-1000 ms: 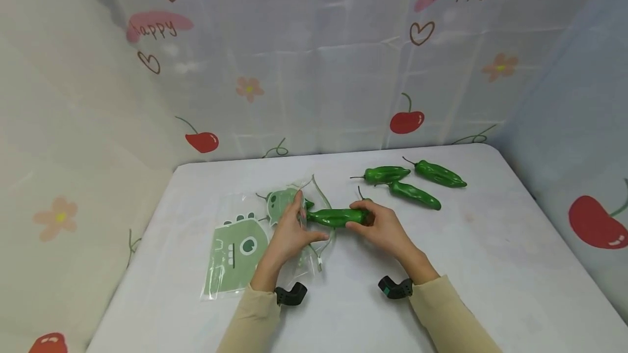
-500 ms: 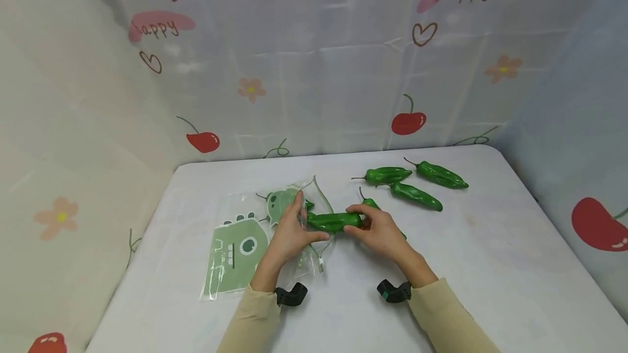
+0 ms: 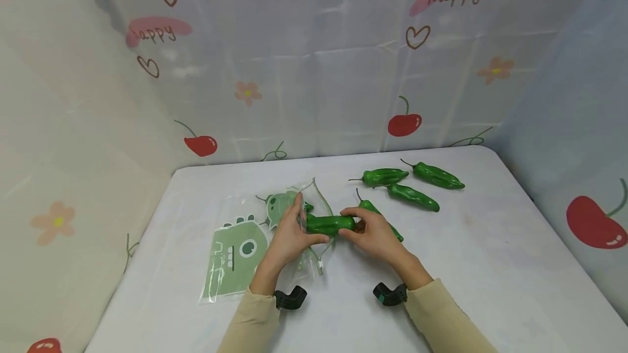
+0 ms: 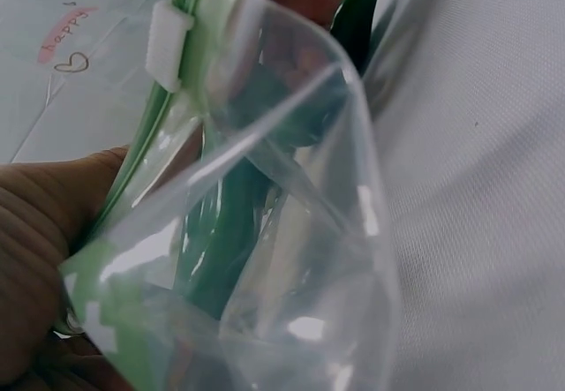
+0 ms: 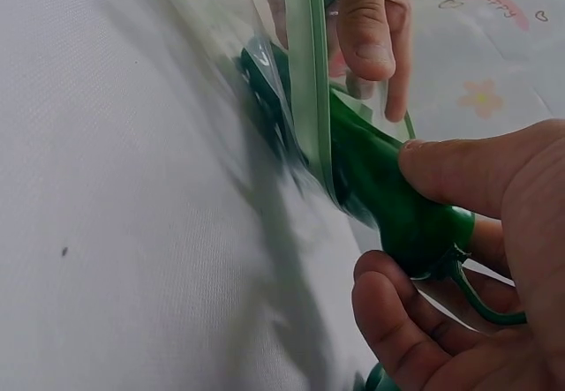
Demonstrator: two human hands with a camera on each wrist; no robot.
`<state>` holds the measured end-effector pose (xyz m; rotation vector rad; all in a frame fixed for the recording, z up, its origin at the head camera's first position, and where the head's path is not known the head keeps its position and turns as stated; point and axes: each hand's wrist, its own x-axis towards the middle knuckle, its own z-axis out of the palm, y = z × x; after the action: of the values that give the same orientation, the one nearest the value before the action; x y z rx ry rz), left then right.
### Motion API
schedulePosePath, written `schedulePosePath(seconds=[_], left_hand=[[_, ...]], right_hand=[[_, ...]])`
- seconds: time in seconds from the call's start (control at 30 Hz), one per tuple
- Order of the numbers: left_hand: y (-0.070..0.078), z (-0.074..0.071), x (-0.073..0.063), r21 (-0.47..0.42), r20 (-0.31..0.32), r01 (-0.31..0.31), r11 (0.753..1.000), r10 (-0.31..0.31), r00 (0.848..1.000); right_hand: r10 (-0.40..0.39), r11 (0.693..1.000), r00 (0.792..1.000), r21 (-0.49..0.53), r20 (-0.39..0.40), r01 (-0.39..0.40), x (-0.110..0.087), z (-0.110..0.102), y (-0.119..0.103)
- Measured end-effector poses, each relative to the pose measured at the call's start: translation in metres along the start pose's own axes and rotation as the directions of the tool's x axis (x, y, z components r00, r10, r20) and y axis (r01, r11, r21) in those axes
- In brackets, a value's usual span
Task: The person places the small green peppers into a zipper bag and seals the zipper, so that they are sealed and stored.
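A clear zip bag [image 3: 233, 268] with green monster prints lies on the table, its mouth facing right. My left hand [image 3: 287, 237] holds the bag's mouth apart, thumb and index finger spread. My right hand [image 3: 371, 235] pinches a green pepper [image 3: 327, 225] near its stem end. In the right wrist view this pepper [image 5: 366, 166] points through the green zip strip [image 5: 309, 91], its front part inside the bag. Through the plastic in the left wrist view, a dark green pepper shape [image 4: 216, 241] shows beside the white zip slider [image 4: 168, 47].
One green pepper [image 3: 369, 207] lies just behind my right hand, partly covered by it. Further back right are three more green peppers, the nearest [image 3: 413, 196] slanting to the right. A printed cloth [image 3: 324, 80] hangs behind the white table [image 3: 471, 277].
My right hand has moved left, pushing the pepper further into the bag mouth. The pepper behind it has come more into view. My left hand has stayed nearly still.
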<state>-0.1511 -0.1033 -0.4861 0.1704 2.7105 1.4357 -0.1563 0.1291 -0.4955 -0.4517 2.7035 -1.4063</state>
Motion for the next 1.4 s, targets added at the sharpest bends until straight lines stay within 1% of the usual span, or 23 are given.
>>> schedulePosePath(seconds=[0.07,0.2,0.3,0.43,0.53,0.67,0.8,0.87,0.97,1.07,1.17,1.3,1.4], left_hand=[[0.000,0.000,-0.001,0.003,0.004,0.004,1.000,-0.004,1.000],[0.003,0.001,-0.002,-0.015,0.017,0.009,1.000,-0.008,1.000],[0.005,0.001,-0.001,-0.022,0.015,-0.005,1.000,0.005,1.000],[0.006,0.001,0.000,-0.003,0.003,-0.013,1.000,0.013,1.000],[0.006,0.000,0.000,-0.005,0.000,-0.011,1.000,0.011,1.000],[0.006,0.001,-0.001,-0.019,0.001,-0.004,1.000,0.004,1.000],[0.005,0.000,0.000,-0.024,0.008,0.004,1.000,-0.004,1.000],[0.005,0.000,0.000,-0.022,0.012,0.008,1.000,-0.008,1.000],[0.005,0.000,0.001,-0.016,0.011,0.009,1.000,-0.009,1.000],[0.005,0.000,0.001,-0.006,0.004,0.009,1.000,-0.009,1.000],[0.005,0.001,0.001,-0.005,0.002,0.009,1.000,-0.009,1.000],[0.006,0.000,0.001,-0.020,0.008,0.006,1.000,-0.005,1.000],[0.006,0.000,0.001,-0.035,0.018,0.003,0.999,-0.002,1.000]], right_hand=[[-0.006,1.000,1.000,-0.002,-0.002,0.006,-0.001,0.001,0.000],[-0.045,0.999,0.999,-0.003,-0.011,0.045,-0.001,0.003,0.000],[-0.081,0.997,0.996,0.003,-0.030,0.081,-0.001,0.003,0.000],[-0.097,0.995,0.994,0.022,-0.046,0.099,0.000,0.005,0.000],[-0.076,0.996,0.996,0.043,-0.048,0.078,0.001,0.006,0.001],[0.005,0.994,0.999,0.111,-0.046,0.000,0.001,0.008,0.001],[0.070,0.972,0.997,0.227,-0.037,-0.060,0.002,0.009,0.000],[0.084,0.957,0.996,0.281,-0.037,-0.071,0.002,0.010,0.000],[0.102,0.941,0.994,0.329,-0.042,-0.082,0.004,0.011,-0.001],[0.115,0.935,0.992,0.343,-0.052,-0.091,0.004,0.013,-0.002],[0.117,0.937,0.991,0.339,-0.064,-0.089,0.004,0.015,-0.004],[0.105,0.941,0.990,0.331,-0.089,-0.070,0.005,0.016,-0.005],[0.121,0.936,0.988,0.343,-0.100,-0.080,0.005,0.018,-0.006]])
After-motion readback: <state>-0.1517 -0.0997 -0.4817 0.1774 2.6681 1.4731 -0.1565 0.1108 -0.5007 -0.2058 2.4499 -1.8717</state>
